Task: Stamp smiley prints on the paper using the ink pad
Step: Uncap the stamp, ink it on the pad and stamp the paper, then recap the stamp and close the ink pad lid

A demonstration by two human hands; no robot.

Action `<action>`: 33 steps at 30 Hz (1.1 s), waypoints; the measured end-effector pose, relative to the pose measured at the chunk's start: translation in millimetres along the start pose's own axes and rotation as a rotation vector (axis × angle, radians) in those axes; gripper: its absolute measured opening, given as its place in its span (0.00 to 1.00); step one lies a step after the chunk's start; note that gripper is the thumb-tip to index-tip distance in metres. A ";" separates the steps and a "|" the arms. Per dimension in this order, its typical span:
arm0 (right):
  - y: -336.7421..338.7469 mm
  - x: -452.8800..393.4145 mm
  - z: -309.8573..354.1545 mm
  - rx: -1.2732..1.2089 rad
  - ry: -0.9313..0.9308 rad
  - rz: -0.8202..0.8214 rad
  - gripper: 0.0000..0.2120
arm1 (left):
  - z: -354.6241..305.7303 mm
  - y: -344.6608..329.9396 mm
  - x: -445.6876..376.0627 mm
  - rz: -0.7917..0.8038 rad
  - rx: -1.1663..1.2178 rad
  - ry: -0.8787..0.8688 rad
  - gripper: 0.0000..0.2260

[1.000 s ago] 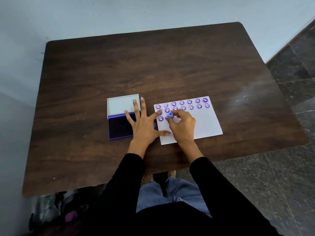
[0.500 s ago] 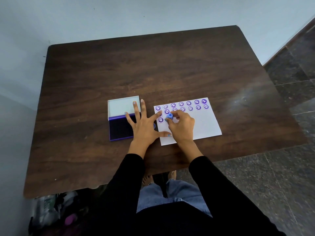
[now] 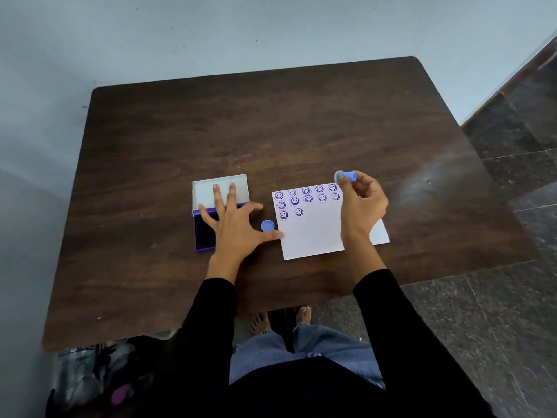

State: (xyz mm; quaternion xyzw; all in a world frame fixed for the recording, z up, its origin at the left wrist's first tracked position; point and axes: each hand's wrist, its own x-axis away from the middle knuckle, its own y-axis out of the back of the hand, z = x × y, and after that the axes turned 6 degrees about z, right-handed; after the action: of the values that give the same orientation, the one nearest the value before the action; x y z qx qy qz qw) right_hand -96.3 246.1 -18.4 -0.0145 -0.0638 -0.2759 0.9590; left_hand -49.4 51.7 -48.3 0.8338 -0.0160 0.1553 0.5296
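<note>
A white paper (image 3: 313, 233) lies on the dark wooden table (image 3: 271, 131) with several purple smiley prints along its top and left part. My right hand (image 3: 361, 203) is raised over the paper's far right corner and pinches a small blue stamp (image 3: 346, 176). My left hand (image 3: 235, 221) lies flat with spread fingers over the open purple ink pad (image 3: 205, 233), whose white lid (image 3: 220, 185) stands open behind. A small round blue cap (image 3: 267, 225) rests on the table between the pad and the paper, by my left thumb.
The table stands against a pale wall, with dark tiled floor to the right. Bags and clutter (image 3: 90, 378) sit under the table's near left corner. My bare feet (image 3: 280, 319) show below the front edge.
My right hand has lifted the stamp off the paper's left part and moved it up and to the right. A new print shows there. My left hand shifted left onto the pad, uncovering the cap.
</note>
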 end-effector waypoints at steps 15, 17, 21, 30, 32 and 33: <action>-11.1 -0.4 6.7 -0.125 -0.127 0.109 0.08 | -3.3 8.5 4.3 -0.023 0.089 0.057 0.10; -23.4 6.8 10.2 -0.151 -0.183 0.229 0.08 | -5.1 11.0 3.1 -0.107 0.161 0.069 0.10; -47.6 26.6 12.0 -0.162 -0.272 0.555 0.10 | -9.9 20.5 2.4 -0.205 0.324 0.063 0.08; -76.1 41.8 7.3 0.035 -0.292 0.815 0.12 | -4.3 36.4 4.8 -0.278 0.516 0.122 0.06; -79.4 42.4 6.9 0.023 -0.308 0.825 0.12 | -1.1 38.9 6.6 -0.287 0.584 0.118 0.07; -81.1 43.0 6.3 0.019 -0.313 0.827 0.12 | 0.5 39.9 7.4 -0.291 0.618 0.109 0.07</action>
State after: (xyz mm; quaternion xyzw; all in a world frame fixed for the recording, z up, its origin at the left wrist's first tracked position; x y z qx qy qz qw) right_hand -104.0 155.1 -7.1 -0.0716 -0.1999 0.1371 0.9675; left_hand -49.9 34.8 -11.4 0.9388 0.1791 0.1200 0.2686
